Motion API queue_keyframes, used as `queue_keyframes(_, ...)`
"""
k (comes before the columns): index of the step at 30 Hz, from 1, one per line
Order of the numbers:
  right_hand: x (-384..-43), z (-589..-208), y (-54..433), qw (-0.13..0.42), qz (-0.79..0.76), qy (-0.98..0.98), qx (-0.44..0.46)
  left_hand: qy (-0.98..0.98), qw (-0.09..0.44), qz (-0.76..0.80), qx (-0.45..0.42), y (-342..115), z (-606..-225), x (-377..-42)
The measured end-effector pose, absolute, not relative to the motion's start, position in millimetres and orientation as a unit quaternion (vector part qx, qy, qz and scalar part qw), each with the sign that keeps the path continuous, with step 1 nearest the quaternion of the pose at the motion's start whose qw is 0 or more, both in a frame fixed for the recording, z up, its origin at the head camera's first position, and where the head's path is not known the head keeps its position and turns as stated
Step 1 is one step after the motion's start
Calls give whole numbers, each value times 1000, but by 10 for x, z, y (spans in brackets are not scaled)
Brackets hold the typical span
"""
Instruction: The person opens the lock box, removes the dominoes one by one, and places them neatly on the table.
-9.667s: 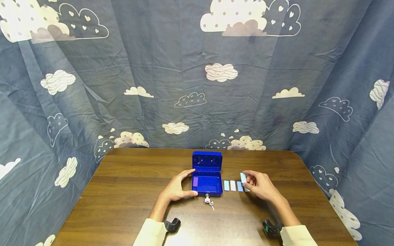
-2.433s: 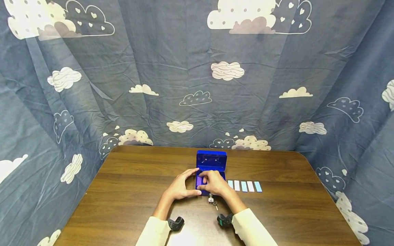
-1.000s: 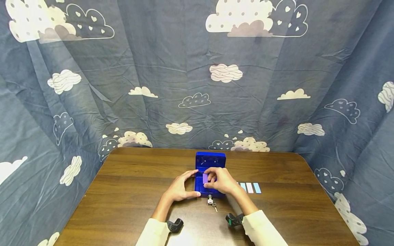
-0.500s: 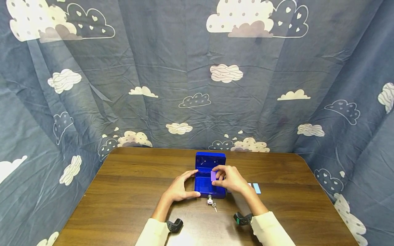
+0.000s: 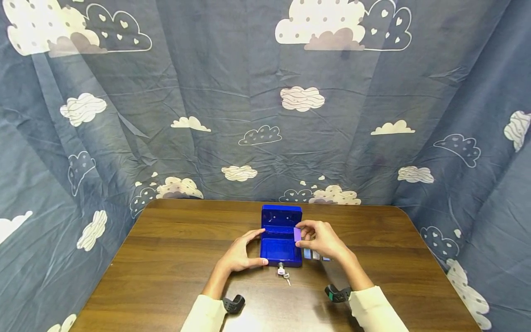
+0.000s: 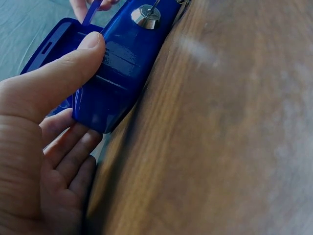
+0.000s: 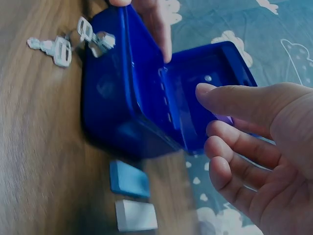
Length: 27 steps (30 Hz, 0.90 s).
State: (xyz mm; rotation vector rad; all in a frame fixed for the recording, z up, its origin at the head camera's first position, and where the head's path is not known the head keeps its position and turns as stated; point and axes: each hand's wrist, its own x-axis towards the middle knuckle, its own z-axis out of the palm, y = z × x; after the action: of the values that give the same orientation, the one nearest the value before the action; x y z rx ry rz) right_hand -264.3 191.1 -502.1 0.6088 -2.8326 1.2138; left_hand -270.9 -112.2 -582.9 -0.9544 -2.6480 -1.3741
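Note:
A blue cash box (image 5: 281, 263) stands on the table with its lid (image 5: 282, 215) raised. My left hand (image 5: 238, 254) holds its left side, thumb at the front corner and fingers toward the back one. My right hand (image 5: 321, 237) pinches a small purple rectangular block (image 5: 297, 234) upright, above the box's right edge. In the right wrist view the thumb and fingers hide most of that block. Under my right hand lie a light blue block (image 5: 307, 253) and a white block (image 5: 316, 255) on the table, with another blue block (image 5: 326, 258) partly covered.
A key (image 5: 281, 269) sits in the lock on the box's front, and a second key (image 5: 287, 277) hangs from it onto the table. The brown wooden table (image 5: 174, 258) ends at a grey-blue cloud-patterned curtain (image 5: 215, 152).
My right hand set a light blue block in the row earlier, then took the purple block out of the box and moved right with it. The left hand stays on the box.

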Motion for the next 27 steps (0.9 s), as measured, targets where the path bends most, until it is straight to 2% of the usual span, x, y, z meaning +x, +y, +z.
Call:
queue_keyframes(17, -2622, -4931, 2291, 31, 363, -912, 188, -851, -5, -431, -299, -1113, -5863, -2715)
queue_keyframes(27, -2606, -4915, 2547, 27, 366, -917, 157, -847, 0, -434, -305, -1118, -5824, -2707)
